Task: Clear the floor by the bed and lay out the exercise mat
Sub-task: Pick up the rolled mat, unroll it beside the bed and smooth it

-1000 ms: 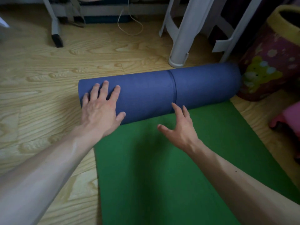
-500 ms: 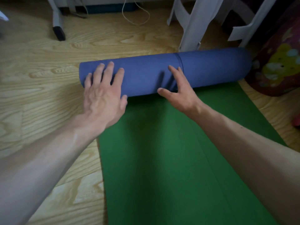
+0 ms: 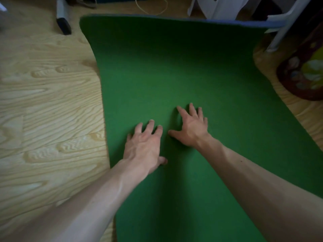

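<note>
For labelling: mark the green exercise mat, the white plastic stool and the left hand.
green exercise mat [image 3: 174,67], head view, bare centre
white plastic stool [image 3: 222,7], head view, leg
left hand [image 3: 145,147], head view, back

The light is dim and soft. The wooden floor [image 3: 43,102] at 9 o'clock is brightest. The green exercise mat [image 3: 174,67] darkens toward 6 o'clock, with soft shadows under the left hand [image 3: 145,145] and right hand [image 3: 192,130]. Wide-angle distortion bows the mat's edges. From 12 to 2 o'clock the picture is murky and blurred.

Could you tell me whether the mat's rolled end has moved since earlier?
Yes: it unrolled away, and the mat's far edge now reaches the white chair legs.
</note>
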{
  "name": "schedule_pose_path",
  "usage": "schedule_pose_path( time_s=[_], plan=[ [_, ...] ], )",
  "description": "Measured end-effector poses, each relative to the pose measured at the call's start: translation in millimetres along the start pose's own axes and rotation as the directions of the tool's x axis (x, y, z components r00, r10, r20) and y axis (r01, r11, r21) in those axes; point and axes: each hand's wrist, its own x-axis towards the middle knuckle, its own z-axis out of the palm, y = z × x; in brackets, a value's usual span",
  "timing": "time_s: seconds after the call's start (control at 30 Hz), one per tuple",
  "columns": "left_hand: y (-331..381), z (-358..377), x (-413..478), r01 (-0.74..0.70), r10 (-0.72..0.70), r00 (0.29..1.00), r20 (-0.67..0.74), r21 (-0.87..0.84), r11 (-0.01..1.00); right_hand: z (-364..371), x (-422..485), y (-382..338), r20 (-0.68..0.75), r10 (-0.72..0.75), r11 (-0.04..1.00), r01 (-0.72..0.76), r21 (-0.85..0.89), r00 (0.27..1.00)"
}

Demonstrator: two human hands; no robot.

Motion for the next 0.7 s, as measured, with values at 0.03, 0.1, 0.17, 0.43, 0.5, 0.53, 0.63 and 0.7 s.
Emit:
schedule_pose_path(
  time_s=[0.03,0.1,0.17,0.43,0.5,0.53,0.63,0.7],
  plan=[
    [-1,1,1,0.006,-0.006,1.0,0.0,-0.005,1.0,-1,1,1,0.01,-0.002,1.0,0.003,-0.007,1.0],
    [-1,0,3,0.01,-0.01,1.0,-0.004,-0.016,1.0,-5,2,2,0.03,-0.013,0.999,0.014,-0.03,0.999],
    [-1,1,1,0.003,-0.004,1.0,-0.012,-0.019,1.0,-9,-2,3,0.052,-0.034,0.996,0.038,-0.08,0.998],
    [-2,14,-21,0.037,-0.043,0.996,-0.081,-0.073,0.997,-14,-51,6,0.065,-0.05,0.999,0.051,-0.011,0.997],
    [-2,5,-34,0.054,-0.066,0.99,-0.124,-0.101,0.993,-24,-72,7,0.004,-0.067,0.998,0.067,0.007,0.998],
    [-4,-4,-41,0.054,-0.078,0.982,-0.174,-0.138,0.989,-31,-80,7,-0.03,-0.089,0.996,0.089,-0.011,0.996],
    [-17,-54,-63,-0.01,-0.067,0.928,-0.366,-0.204,0.979,-59,-110,-1,-0.134,-0.148,0.989,0.146,-0.022,0.98],
    [-23,-90,-89,-0.02,-0.085,0.904,-0.419,-0.239,0.971,-78,-140,-13,-0.19,-0.14,0.986,0.155,0.069,0.972]
  ],
)
